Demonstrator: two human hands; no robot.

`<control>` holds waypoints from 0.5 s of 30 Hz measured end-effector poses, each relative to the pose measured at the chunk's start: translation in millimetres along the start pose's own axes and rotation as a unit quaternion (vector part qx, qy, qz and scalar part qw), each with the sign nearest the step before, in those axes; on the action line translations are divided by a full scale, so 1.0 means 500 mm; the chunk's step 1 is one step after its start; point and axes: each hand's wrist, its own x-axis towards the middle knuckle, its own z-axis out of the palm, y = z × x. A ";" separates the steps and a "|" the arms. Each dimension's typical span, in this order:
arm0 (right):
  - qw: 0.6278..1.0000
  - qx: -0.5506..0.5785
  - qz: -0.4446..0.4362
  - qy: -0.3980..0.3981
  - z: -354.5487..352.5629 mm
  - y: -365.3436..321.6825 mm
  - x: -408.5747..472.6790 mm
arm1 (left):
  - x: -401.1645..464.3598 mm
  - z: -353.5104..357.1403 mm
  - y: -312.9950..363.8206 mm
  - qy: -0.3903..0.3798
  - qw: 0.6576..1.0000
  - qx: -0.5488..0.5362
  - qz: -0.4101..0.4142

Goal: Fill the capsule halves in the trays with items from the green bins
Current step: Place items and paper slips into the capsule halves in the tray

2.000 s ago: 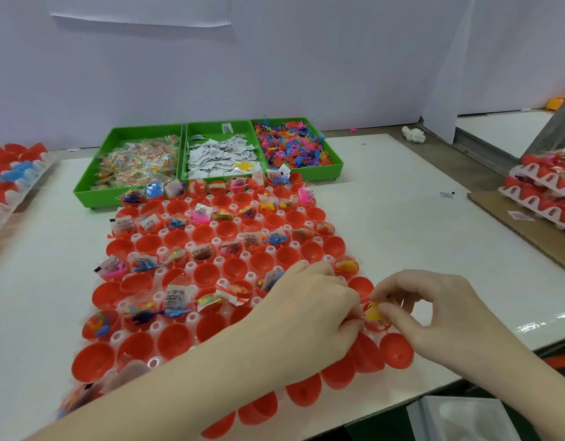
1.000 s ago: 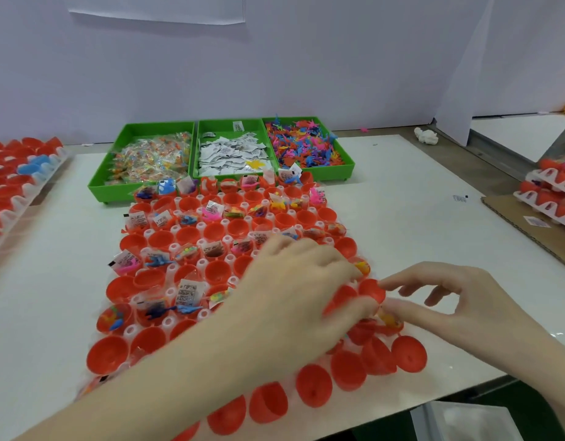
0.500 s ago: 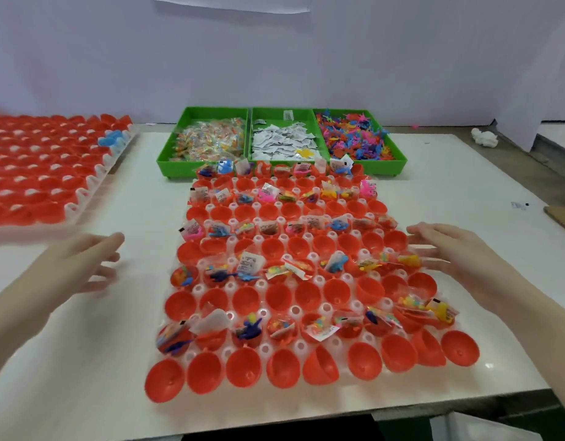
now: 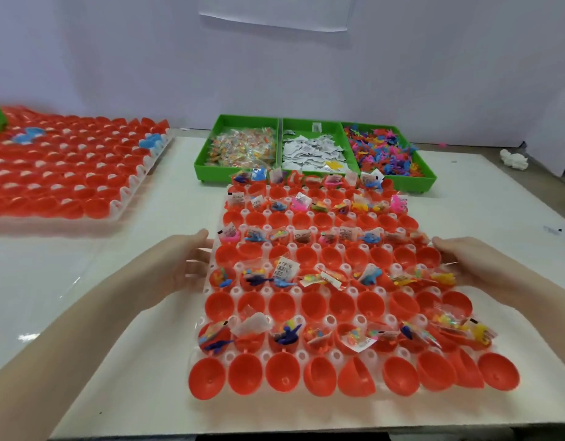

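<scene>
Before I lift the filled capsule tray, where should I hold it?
Hold the capsule tray by its two long side edges, one hand per side, as the left hand and right hand sit now. It is wide, flat, and its capsule halves stand loose.

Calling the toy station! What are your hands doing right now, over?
Left hand open at the left edge of the clear plastic tray of red capsule halves; right hand open at its right edge. Filled rows alternate with empty ones. Nothing in the way.

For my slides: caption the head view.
Left hand and right hand flank the tray of red capsule halves.
</scene>
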 end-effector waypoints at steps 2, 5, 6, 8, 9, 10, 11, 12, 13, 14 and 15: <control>1.000 0.001 -0.001 0.005 -0.002 0.001 0.000 | 0.010 0.006 -0.002 0.012 1.000 -0.001 0.004; 1.000 -0.010 -0.002 0.013 -0.012 0.006 -0.001 | 0.021 0.013 -0.004 0.026 1.000 -0.004 0.011; 1.000 -0.014 -0.003 0.013 -0.014 0.007 -0.003 | 0.024 0.013 -0.008 0.029 0.999 -0.004 0.019; 0.999 -0.014 -0.011 0.027 -0.022 0.010 -0.007 | 0.029 0.018 -0.013 0.031 0.999 -0.004 0.038; 0.999 -0.010 -0.015 0.038 -0.027 0.011 -0.011 | 0.030 0.022 -0.013 0.031 0.998 -0.003 0.048; 0.999 -0.007 -0.017 0.044 -0.032 0.012 -0.014 | 0.032 0.025 -0.015 0.031 0.998 -0.002 0.057; 0.999 -0.007 -0.016 0.046 -0.037 0.012 -0.020 | 0.033 0.030 -0.014 0.033 0.997 -0.003 0.066; 0.999 -0.012 -0.016 0.047 -0.042 0.015 -0.026 | 0.035 0.032 -0.016 0.039 0.996 -0.005 0.076; 0.998 -0.017 -0.014 0.050 -0.049 0.016 -0.033 | 0.037 0.036 -0.016 0.046 0.995 -0.007 0.084; 0.998 -0.023 -0.013 0.055 -0.057 0.020 -0.041 | 0.044 0.039 -0.019 0.050 0.995 -0.010 0.091; 0.998 -0.025 -0.014 0.063 -0.065 0.024 -0.049 | 0.049 0.044 -0.020 0.049 0.994 -0.014 0.095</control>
